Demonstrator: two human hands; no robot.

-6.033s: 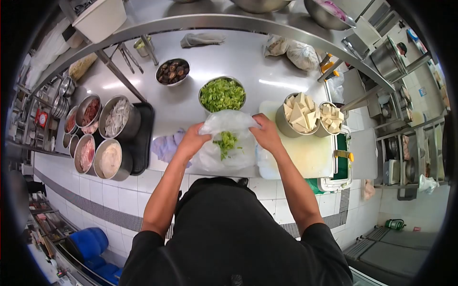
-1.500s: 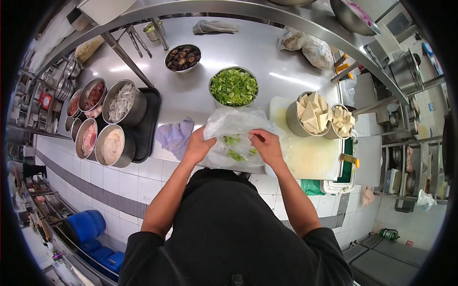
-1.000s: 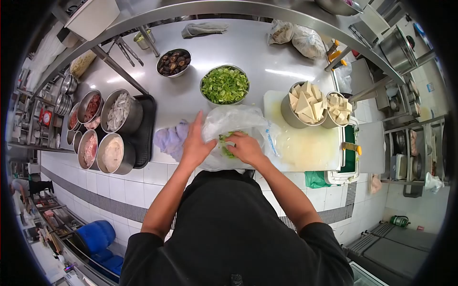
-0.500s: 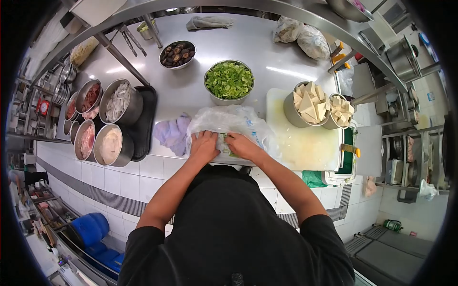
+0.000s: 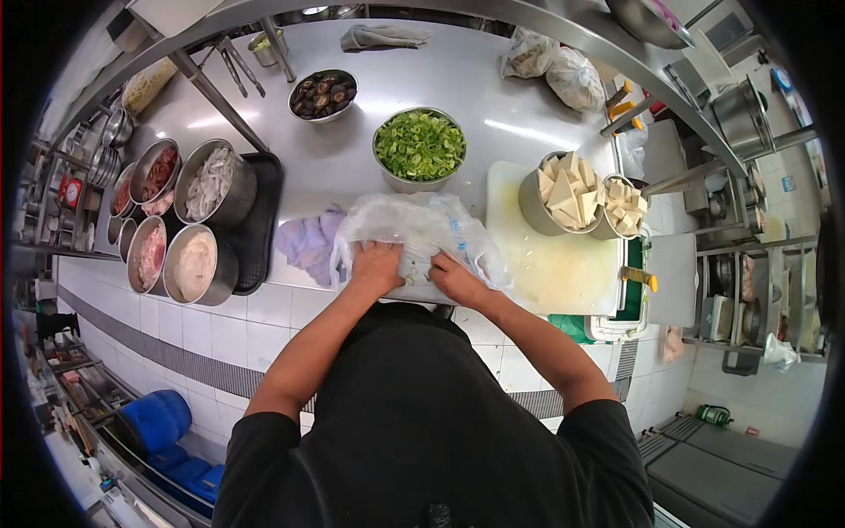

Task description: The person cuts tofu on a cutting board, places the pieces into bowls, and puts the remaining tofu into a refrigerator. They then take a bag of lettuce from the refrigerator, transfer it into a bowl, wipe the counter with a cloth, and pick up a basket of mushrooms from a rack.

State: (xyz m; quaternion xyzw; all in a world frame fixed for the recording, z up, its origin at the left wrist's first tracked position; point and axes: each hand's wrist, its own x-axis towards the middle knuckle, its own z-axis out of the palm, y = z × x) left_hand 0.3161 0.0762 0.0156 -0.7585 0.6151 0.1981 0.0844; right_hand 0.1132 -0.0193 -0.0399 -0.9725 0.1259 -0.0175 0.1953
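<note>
A clear plastic bag (image 5: 400, 216) with blue print lies crumpled at the counter's near edge. My left hand (image 5: 377, 268) rests on its left part, fingers stretched out over the plastic. At the bag's right part, my right hand (image 5: 458, 280) is closed, with fingers curled around the plastic. Small green bits show between the two hands. Just left of the bag is a lilac cloth (image 5: 310, 246). Beyond it stands a steel bowl of chopped greens (image 5: 421, 148).
Right: a white cutting board (image 5: 550, 273), tubs of cut tofu (image 5: 572, 194) and a yellow-handled tool (image 5: 639, 278). Left: several steel pots of meat (image 5: 194, 264) around a black tray (image 5: 264, 220). Behind: a bowl of dark mushrooms (image 5: 324, 95). An overhead shelf (image 5: 493, 22) crosses the top.
My right hand has moved right, away from my left hand, and the gap between them has widened. The green piece by its fingers no longer shows there. My left hand stays on the bag.
</note>
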